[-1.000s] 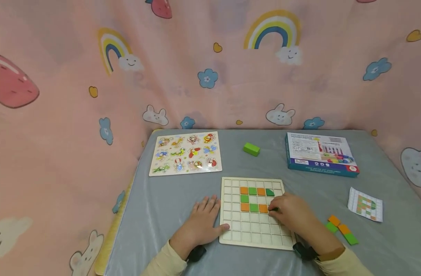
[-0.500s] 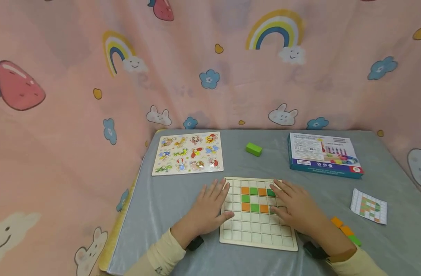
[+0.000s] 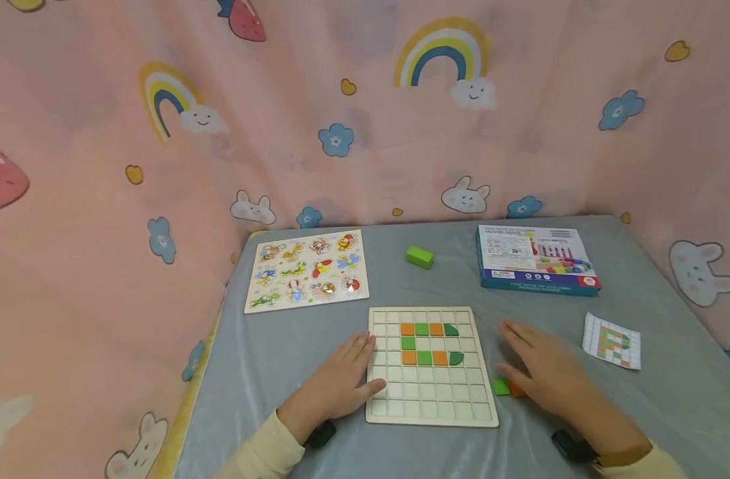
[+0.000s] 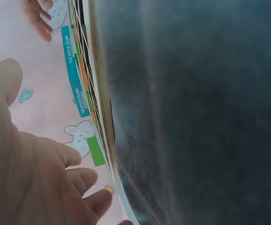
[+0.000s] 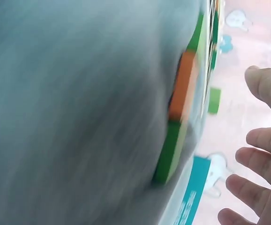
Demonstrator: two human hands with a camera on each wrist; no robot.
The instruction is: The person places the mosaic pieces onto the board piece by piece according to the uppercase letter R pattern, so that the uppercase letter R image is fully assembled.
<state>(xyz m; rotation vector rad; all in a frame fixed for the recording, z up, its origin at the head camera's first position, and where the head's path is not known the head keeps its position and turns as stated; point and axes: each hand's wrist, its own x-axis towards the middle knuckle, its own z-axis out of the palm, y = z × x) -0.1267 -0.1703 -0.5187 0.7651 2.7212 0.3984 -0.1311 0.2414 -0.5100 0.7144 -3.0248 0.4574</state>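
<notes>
A square wooden grid board (image 3: 431, 392) carries orange, light green and dark green tiles in its upper half. Two dark green pieces, an upper rounded piece (image 3: 451, 330) and a lower rounded piece (image 3: 456, 359), end the two rows on the right. My left hand (image 3: 341, 376) rests at the board's left edge with fingers extended and thumb over the rim. Right of the board, my right hand (image 3: 544, 366) spreads over loose tiles, partly hiding them. A green tile (image 3: 501, 386) and an orange tile (image 3: 516, 390) show beside its thumb; another green tile (image 5: 170, 154) appears in the right wrist view.
A pattern card (image 3: 611, 341) lies to the right. Farther back are an insect picture board (image 3: 308, 269), a green block (image 3: 419, 257) and a flat box (image 3: 535, 261). The grey tablecloth (image 3: 305, 332) ends at a pink printed curtain (image 3: 365, 179).
My right hand has let go of the lower dark green piece and moved right, off the board. The loose tiles now lie nearer the board's right edge. My left hand stays at the left edge.
</notes>
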